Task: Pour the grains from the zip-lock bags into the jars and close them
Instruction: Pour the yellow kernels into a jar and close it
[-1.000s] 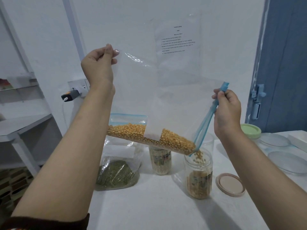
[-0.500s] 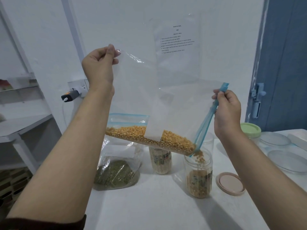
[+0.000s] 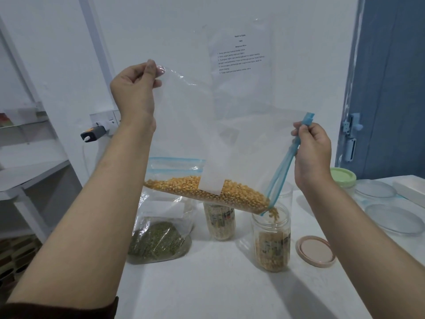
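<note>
A single head-worn camera looks forward and down, close over the white table (image 3: 207, 284).

The heap of yellow kernels (image 3: 207, 192) inside the clear zip-lock bag (image 3: 230, 134) is a little smaller than a second ago, more of it having slid to the blue zip mouth and dropped into the open jar (image 3: 271, 242), whose fill stands slightly higher.

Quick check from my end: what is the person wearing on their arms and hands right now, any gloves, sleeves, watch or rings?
Both hands are bare: no gloves, rings or watch show on the left hand or right hand. Both forearms are uncovered. The only clothing visible is the edge of a dark maroon sleeve pushed up the left arm at the bottom left corner; no sleeve shows on the right arm.
</note>
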The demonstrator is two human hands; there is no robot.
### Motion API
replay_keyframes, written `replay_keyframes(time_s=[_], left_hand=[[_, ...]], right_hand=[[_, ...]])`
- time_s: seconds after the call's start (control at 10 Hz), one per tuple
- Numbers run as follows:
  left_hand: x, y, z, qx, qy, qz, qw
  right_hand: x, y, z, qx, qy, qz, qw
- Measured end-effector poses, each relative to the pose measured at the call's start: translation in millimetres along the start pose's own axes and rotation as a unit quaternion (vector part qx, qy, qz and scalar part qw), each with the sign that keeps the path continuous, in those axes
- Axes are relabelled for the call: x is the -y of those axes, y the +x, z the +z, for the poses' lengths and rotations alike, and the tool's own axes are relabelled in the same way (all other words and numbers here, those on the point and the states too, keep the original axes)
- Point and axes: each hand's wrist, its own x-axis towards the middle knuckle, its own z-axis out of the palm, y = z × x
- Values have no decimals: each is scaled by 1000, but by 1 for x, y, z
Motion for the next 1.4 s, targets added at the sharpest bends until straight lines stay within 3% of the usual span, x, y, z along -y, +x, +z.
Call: replay_keyframes(time_s=[0.8,1.1,1.4], left_hand=[[2,-4,2,26,7,8,1000],[-5,-11,-2,62,-17,16,998],[2,-12,-21,128,40,26,991]], right_hand=[[0,-1,1,1,-7,-1,1000],[-1,-2,-1,3,-10,1,1000],[-2,-4,-4,0,-9,3,1000]])
